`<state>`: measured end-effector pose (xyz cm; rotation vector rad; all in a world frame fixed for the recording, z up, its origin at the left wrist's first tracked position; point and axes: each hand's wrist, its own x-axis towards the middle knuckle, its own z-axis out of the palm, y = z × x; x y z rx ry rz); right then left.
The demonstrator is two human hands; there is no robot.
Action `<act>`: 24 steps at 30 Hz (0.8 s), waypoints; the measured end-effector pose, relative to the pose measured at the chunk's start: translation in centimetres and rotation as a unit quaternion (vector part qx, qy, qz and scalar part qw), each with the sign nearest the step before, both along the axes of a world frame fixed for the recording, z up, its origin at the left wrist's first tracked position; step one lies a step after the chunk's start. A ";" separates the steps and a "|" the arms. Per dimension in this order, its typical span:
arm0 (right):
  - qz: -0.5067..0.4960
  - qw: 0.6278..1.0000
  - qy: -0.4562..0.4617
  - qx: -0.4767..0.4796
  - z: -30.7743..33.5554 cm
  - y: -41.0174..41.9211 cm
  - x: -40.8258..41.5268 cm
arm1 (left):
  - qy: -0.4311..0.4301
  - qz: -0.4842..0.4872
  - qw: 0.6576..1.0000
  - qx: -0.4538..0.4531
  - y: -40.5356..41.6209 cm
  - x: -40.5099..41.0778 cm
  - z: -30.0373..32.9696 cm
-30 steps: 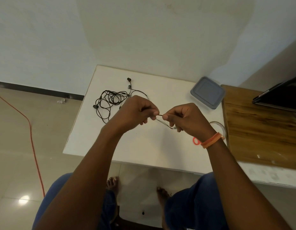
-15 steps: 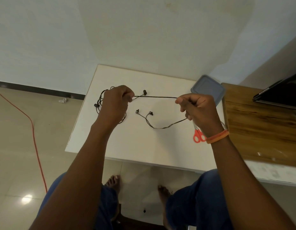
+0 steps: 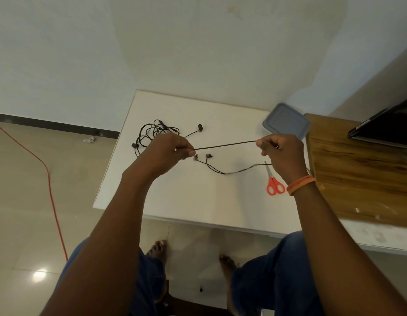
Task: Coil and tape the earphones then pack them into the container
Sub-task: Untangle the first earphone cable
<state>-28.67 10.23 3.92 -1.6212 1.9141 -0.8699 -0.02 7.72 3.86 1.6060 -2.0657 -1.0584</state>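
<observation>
I held one set of earphones [image 3: 225, 145] by its cable, stretched taut between my two hands above the white tabletop [image 3: 193, 201]. My left hand [image 3: 168, 151] pinched the cable between thumb and fingertips, the other fingers curled in, so that grip was clenched on the cord. My right hand [image 3: 282, 151] gripped the other end of the straight run the same way, thumb against forefinger, fingers folded over it. From under my right hand the rest of that cable dropped to the tabletop and curved back toward the middle, ending in two earbuds [image 3: 202, 156] lying close together just beside my left fingertips.

Behind my left hand lay a second, tangled set of earphones [image 3: 150, 133] in a loose heap on the tabletop, one bud out to its left edge and another [image 3: 200, 127] lying clear to the right on a short lead. Whether that lead belonged to the tangle or to the cable I held I could not tell, since my hand covered the join.

The grey container [image 3: 286, 122], its lid on, sat at the far right corner of the tabletop, just beyond my right hand. Red-handled scissors [image 3: 274, 182] lay near my right wrist, blades pointing away from me, and an orange band [image 3: 300, 184] circled that wrist. To the right, a wooden surface [image 3: 362, 169] adjoined the tabletop, with a dark flat device [image 3: 389, 124] on its far side. On the tiled floor [image 3: 20, 201] to my left ran an orange cord [image 3: 51, 190], and my bare feet showed below the tabletop's near edge.
</observation>
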 end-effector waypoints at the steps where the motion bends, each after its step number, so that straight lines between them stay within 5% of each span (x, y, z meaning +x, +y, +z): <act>1: -0.006 1.000 0.006 0.007 -0.2 0.1 -0.2 | -0.004 0.012 1.000 -0.005 0.1 0.2 0.2; 10: 0.081 0.987 0.039 0.132 -0.8 0.6 2.4 | 0.064 0.009 0.998 -0.006 1.1 -2.1 1.0; 15: 0.114 0.960 -0.229 0.115 1.7 0.8 5.7 | 0.058 0.001 0.997 -0.047 1.4 -3.0 1.0; 19: 0.215 0.976 -0.020 0.017 1.0 1.2 6.8 | 0.054 -0.017 0.996 -0.061 1.5 -3.0 1.0; 24: 0.058 0.998 0.032 -0.017 -0.5 0.0 3.1 | -0.010 -0.019 1.000 -0.023 1.3 -1.3 0.6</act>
